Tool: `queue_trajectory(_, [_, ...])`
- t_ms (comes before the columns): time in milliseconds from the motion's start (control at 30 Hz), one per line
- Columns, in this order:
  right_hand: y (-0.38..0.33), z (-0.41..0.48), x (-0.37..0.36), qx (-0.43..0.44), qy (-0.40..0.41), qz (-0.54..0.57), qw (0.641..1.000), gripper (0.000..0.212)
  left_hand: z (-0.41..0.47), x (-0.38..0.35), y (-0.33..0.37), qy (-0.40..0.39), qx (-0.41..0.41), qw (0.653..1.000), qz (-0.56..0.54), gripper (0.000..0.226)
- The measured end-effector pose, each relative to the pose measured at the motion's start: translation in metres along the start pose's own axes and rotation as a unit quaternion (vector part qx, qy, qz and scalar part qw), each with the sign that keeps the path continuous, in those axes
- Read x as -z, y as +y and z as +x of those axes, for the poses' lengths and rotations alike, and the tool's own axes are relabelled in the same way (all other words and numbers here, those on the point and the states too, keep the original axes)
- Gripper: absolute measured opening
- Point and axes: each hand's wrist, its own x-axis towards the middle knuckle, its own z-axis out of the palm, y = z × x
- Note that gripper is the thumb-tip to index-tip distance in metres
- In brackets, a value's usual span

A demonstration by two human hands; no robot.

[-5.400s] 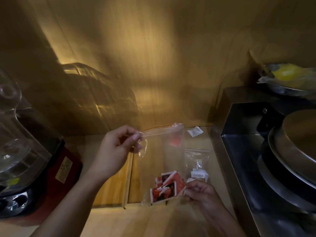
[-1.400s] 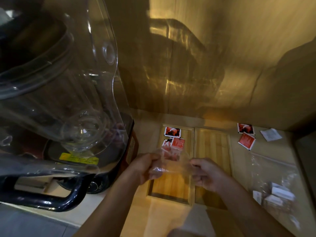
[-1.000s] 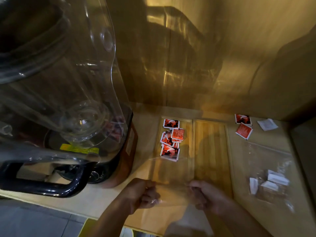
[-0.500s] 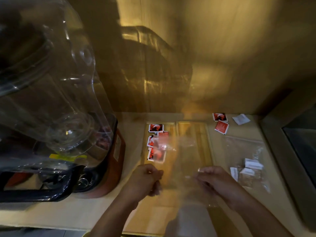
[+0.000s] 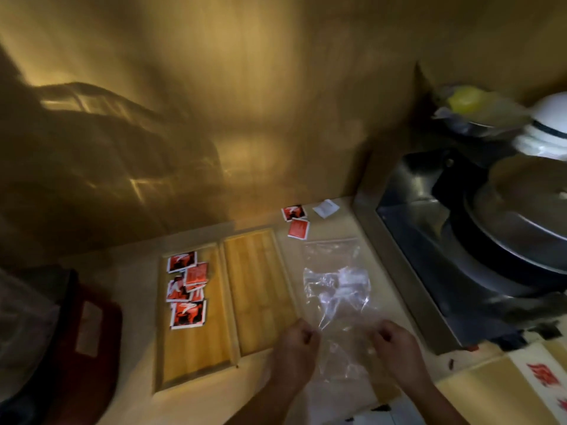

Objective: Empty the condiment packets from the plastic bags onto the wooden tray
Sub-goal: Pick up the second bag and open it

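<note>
While both fists, left hand [image 5: 296, 338] and right hand [image 5: 395, 342], pinch a clear plastic bag [image 5: 337, 289] near the counter's front edge, its white packets look unemptied. Beyond, red packets [image 5: 186, 289] already lie in the wooden tray [image 5: 196, 348]'s left compartment; two strays [image 5: 296, 220] sit by the back wall.

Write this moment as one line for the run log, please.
hands: left, right pinch clear bag | red packets: left tray compartment | right compartment: empty
</note>
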Motion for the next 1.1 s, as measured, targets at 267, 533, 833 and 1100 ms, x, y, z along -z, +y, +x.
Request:
queue_trajectory(267, [0.011, 0.007, -0.014, -0.072, -0.041, -0.028, 0.996, 0.025, 0.009, -0.007, -0.007, 0.026, 0.048, 0.995, 0.086, 0.021])
queue_trajectory(533, [-0.016, 0.037, 0.015, 0.010, -0.009, -0.110, 0.994, 0.022, 0.029, 0.026, 0.030, 0.045, 0.037, 0.979, 0.193, 0.021])
queue_trajectory(833, [-0.060, 0.122, 0.006, 0.076, 0.002, -0.094, 0.993, 0.021, 0.113, 0.027, 0.065, 0.118, 0.038, 0.990, 0.062, 0.020])
queue_trajectory(1100, [-0.041, 0.161, -0.022, -0.078, -0.078, 0.054, 0.992, 0.033, 0.148, 0.005, 0.041, 0.082, 0.109, 0.986, -0.090, 0.038])
